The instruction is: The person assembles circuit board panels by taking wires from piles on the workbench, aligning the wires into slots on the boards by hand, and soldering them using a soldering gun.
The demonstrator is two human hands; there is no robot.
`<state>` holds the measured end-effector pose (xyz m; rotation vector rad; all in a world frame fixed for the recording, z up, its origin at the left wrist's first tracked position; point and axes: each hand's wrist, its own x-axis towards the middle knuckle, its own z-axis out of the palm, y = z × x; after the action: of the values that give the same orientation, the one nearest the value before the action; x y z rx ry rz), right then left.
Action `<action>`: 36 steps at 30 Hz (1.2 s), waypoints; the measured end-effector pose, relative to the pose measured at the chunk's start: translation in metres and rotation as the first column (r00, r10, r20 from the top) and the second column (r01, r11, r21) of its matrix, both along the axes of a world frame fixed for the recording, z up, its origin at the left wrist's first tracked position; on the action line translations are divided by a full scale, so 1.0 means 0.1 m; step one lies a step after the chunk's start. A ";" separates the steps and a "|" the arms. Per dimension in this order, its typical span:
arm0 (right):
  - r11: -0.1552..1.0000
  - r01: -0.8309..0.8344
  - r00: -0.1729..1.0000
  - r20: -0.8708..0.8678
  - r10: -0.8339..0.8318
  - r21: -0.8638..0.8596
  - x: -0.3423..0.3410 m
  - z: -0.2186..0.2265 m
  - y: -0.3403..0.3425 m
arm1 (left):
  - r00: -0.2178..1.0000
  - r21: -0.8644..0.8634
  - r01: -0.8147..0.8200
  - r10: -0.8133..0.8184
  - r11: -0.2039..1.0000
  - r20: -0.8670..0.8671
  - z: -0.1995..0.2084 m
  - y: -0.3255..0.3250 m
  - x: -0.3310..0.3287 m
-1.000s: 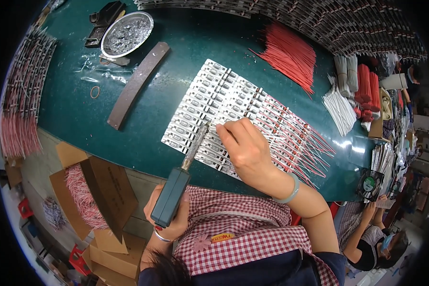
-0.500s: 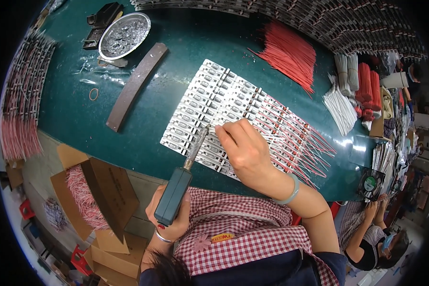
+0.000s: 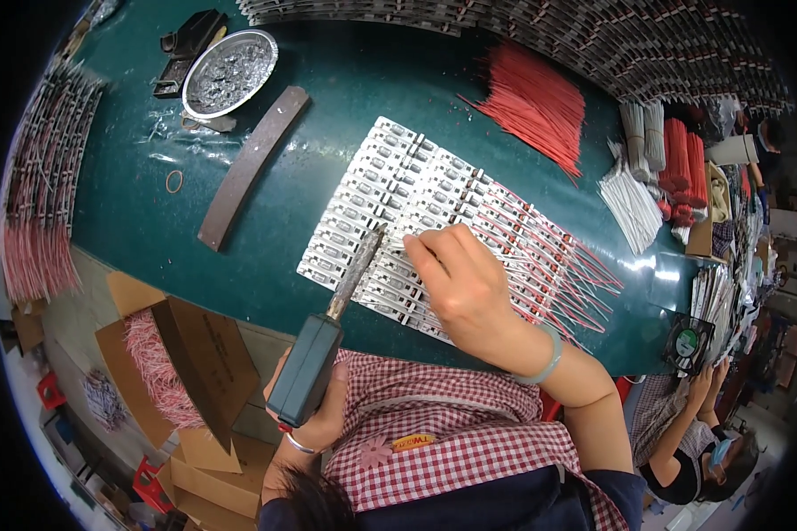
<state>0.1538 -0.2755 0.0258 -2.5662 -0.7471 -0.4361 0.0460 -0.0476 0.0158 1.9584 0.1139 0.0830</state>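
Note:
My left hand (image 3: 326,418) is wrapped round the dark green handle of a soldering iron (image 3: 306,367). Its metal shaft slants up and right, the tip over a panel of white circuit boards (image 3: 350,212) lying on the table. Just right of the tip, my right hand (image 3: 465,288) hovers over the panel with thumb and fingers pinched. Whatever sits in that pinch is too small to make out. Red and white wires (image 3: 584,279) fan out from the panel's right side. Part of the boards is hidden under my right hand.
On the green table lie a brown curved bar (image 3: 252,168), a metal bowl of silvery scraps (image 3: 230,75) and a pile of red wires (image 3: 536,106). White wires (image 3: 630,208) lie at the right. Wired boards (image 3: 44,177) are stacked far left. A co-worker (image 3: 682,442) sits at the lower right.
The soldering iron has drawn back slightly to the left, its tip now farther from my right fingertips. My right hand has shifted a little to the right.

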 end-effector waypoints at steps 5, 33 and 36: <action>1.000 0.012 1.000 0.000 -0.012 -0.009 0.06 -0.07 -0.04 | 0.998 0.023 0.035 -0.036 0.999 0.050 -0.02 -0.04 0.07; 1.000 -0.002 1.000 -0.009 0.002 -0.006 0.08 -0.10 -0.02 | 0.996 0.111 0.054 -0.061 0.992 0.063 0.07 -0.09 0.14; 1.000 0.003 1.000 -0.017 -0.003 0.007 0.08 -0.06 -0.02 | 0.991 0.118 0.066 -0.079 0.991 0.109 0.08 -0.08 0.18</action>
<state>0.1620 -0.2773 0.0194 -2.5615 -0.7341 -0.4162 0.0640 -0.0560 0.0239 2.0655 -0.0379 0.1551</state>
